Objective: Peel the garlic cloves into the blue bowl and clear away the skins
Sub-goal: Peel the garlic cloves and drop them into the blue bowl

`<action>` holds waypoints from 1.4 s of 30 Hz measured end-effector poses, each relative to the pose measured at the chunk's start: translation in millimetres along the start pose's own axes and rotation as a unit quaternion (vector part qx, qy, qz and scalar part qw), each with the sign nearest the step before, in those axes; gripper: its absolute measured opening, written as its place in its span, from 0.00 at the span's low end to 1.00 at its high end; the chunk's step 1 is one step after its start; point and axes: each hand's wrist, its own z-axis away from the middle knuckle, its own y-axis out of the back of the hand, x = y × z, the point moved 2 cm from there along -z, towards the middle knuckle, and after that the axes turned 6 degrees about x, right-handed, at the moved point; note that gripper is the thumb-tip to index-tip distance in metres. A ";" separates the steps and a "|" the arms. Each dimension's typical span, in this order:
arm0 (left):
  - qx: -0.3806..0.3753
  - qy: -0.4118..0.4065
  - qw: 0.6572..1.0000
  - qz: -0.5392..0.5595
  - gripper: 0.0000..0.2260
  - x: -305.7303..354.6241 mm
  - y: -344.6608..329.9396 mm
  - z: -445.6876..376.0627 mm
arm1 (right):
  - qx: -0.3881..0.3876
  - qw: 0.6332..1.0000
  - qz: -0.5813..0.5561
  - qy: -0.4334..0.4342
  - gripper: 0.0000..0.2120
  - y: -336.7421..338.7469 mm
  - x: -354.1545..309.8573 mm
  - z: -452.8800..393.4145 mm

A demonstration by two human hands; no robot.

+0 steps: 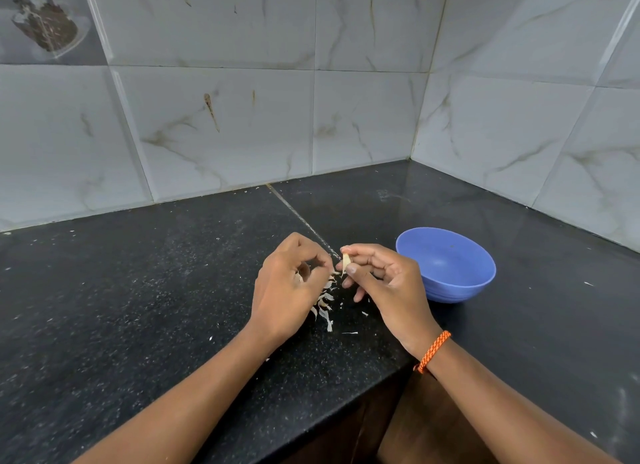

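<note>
Both forearms are bare; the right wrist wears what looks like a braided orange band point(433, 351).

black speckled countertop point(138, 290) | marble-look wall tiles point(225, 117) | orange wrist band point(433, 351)

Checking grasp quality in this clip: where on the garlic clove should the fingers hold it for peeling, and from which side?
Grip the garlic clove across its broad middle, coming from the right, as the right hand does with a thumb-and-fingertip pinch. The clove is small and tapered, with loose skin hanging at its lower end toward the left hand, so a mid-body pinch probably leaves that end free to pull.
</note>
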 end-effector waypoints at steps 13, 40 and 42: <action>-0.001 0.011 1.000 0.020 0.09 -11.1 -2.3 -3.9 | 0.005 1.000 0.006 -0.003 0.08 0.6 1.7 -0.4; 0.004 0.027 0.992 -0.119 0.10 -28.8 -4.7 -2.9 | -0.159 0.900 0.402 0.061 0.05 -12.7 -11.9 19.1; 0.003 0.025 0.993 -0.119 0.11 -28.9 -5.2 -2.7 | -0.174 0.891 0.413 0.076 0.05 -12.0 -12.3 18.5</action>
